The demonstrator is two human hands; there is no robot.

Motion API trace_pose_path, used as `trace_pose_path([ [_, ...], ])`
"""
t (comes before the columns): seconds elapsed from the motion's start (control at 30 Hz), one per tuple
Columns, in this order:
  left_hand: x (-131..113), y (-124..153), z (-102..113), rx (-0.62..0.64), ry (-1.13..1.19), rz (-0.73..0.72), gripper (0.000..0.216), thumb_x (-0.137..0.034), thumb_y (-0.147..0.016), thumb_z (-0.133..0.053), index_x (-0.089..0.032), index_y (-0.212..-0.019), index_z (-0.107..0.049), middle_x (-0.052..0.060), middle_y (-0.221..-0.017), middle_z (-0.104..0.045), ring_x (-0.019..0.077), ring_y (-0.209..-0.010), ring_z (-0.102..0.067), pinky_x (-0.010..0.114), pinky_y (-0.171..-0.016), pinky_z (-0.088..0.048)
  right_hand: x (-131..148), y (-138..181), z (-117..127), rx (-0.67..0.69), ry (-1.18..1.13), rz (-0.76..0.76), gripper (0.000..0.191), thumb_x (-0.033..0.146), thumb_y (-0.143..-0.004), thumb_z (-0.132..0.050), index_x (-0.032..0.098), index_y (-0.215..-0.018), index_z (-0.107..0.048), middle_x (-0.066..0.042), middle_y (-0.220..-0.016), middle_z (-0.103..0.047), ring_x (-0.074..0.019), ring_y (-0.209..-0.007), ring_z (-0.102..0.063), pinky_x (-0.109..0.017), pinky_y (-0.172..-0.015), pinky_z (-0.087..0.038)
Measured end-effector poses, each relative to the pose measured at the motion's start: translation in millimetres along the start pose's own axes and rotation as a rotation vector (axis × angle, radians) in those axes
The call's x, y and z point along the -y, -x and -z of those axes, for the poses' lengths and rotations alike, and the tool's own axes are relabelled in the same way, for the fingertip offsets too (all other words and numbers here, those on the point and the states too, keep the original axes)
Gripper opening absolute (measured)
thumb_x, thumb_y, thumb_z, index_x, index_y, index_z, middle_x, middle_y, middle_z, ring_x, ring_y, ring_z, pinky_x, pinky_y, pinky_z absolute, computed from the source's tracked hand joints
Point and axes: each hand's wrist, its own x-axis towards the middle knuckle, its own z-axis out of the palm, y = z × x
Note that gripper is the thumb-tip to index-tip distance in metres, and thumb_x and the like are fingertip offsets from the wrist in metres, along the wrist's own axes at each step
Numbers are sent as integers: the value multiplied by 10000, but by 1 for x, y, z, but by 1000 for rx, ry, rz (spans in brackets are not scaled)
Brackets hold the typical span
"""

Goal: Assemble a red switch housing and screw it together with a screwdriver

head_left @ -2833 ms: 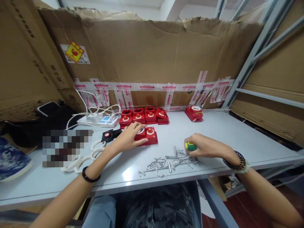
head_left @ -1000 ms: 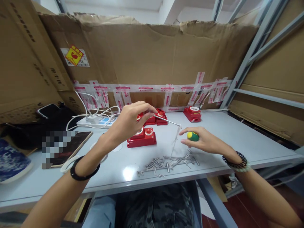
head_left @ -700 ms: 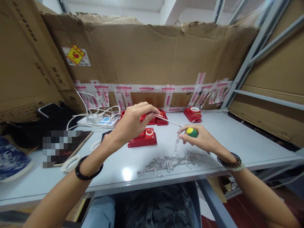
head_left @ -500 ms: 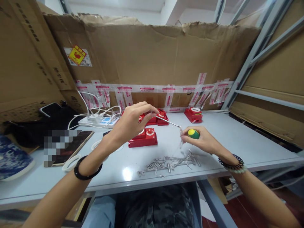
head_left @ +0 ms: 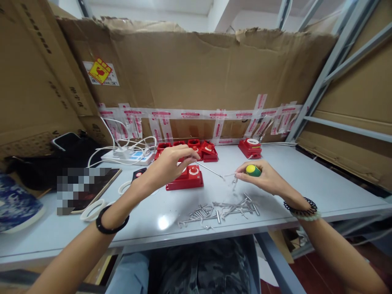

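My left hand [head_left: 179, 161] is closed, its fingertips pinching one end of a thin metal rod [head_left: 210, 169] that slants down to the right over the desk. A pale, thin strand [head_left: 229, 175] runs from near the rod's tip to the fingertips of my right hand [head_left: 261, 177]. That hand is closed round a screwdriver with a yellow-and-green handle [head_left: 253, 170]; its shaft is hidden. Below the hands lies a pile of small metal rods [head_left: 235, 208], some with cylindrical heads, tangled with pale strands. Behind my left hand stands a red box with a round knob [head_left: 194, 175].
More red boxes [head_left: 209, 151] stand at the back, one red box [head_left: 250, 148] apart on the right. On the left are a power strip [head_left: 131, 156] with white cables, a phone [head_left: 94, 192] and white rings [head_left: 92, 210]. A cardboard wall [head_left: 196, 73] closes the back.
My left hand has moved slightly left and down with the rod, so its tip is farther from my right hand. The strand now stretches between them; my right hand has shifted slightly right.
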Motion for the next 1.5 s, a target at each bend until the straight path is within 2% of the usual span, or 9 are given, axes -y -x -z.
trace_pose_path([
  [0.17, 1, 0, 2, -50, 4, 17, 153, -223, -916, -522, -192, -907, -672, 24, -859, -699, 148, -788, -638, 265, -738, -494, 1, 1, 3, 68, 26, -33, 265, 419, -774, -656, 154, -778, -679, -35, -733, -668, -146, -661, -581, -277, -621, -454],
  [0.4, -10, -6, 0, -92, 31, -11, 148, -204, -906, -529, -174, -897, -673, 27, -824, -697, 142, -760, -634, 254, -705, -485, 11, -6, -12, -55, 100, 94, 340, 406, -767, -664, 177, -1017, -694, -71, -983, -714, -200, -892, -647, -332, -816, -492],
  [0.57, -15, -8, 7, -161, 11, -8, 126, -206, -895, -557, -185, -900, -681, 20, -849, -705, 141, -773, -640, 258, -711, -489, 13, -9, -17, -137, 33, 121, 238, 386, -794, -634, 154, -812, -686, -59, -837, -716, -186, -776, -649, -308, -731, -500],
  [0.9, -6, -8, 29, -618, 76, 86, 82, -246, -864, -628, -274, -906, -693, -26, -862, -710, 135, -747, -638, 290, -683, -511, 12, -4, -8, -124, 61, 57, 203, 361, -782, -652, 162, -771, -691, -34, -751, -692, -155, -695, -596, -267, -639, -460],
  [0.97, -1, -6, 29, -625, 92, 110, 78, -259, -864, -634, -290, -903, -694, -31, -835, -702, 137, -731, -632, 298, -668, -507, 10, -4, -6, -107, 71, 46, 196, 353, -774, -658, 160, -774, -692, -34, -750, -693, -155, -695, -596, -267, -641, -459],
  [1.13, 8, -1, 29, -671, 176, 137, 68, -284, -854, -650, -290, -906, -694, -28, -836, -697, 142, -749, -650, 304, -687, -524, 2, -6, -1, 112, 148, 1, 199, 337, -788, -635, 152, -734, -684, -35, -715, -693, -147, -651, -594, -271, -626, -457],
  [1.23, 11, 1, 27, -668, 215, 141, 81, -277, -842, -658, -249, -907, -696, -11, -827, -698, 132, -735, -651, 275, -675, -527, 6, -3, 6, 80, 91, -14, 175, 323, -774, -655, 152, -752, -690, -42, -736, -708, -154, -685, -619, -269, -649, -473],
  [1.4, 9, 3, 15, -536, 197, 183, 98, -264, -838, -642, -195, -884, -695, 9, -812, -708, 125, -698, -636, 240, -646, -508, 20, -3, 15, -5, 30, -46, 186, 344, -728, -695, 162, -766, -700, -42, -722, -706, -152, -660, -625, -264, -605, -487],
  [1.5, 6, 4, 5, -450, 205, 206, 107, -258, -853, -618, -188, -886, -693, 20, -850, -720, 138, -745, -649, 247, -694, -512, 20, -8, 13, 22, 51, -19, 173, 333, -741, -675, 163, -755, -696, -42, -720, -707, -150, -660, -628, -262, -608, -489],
])
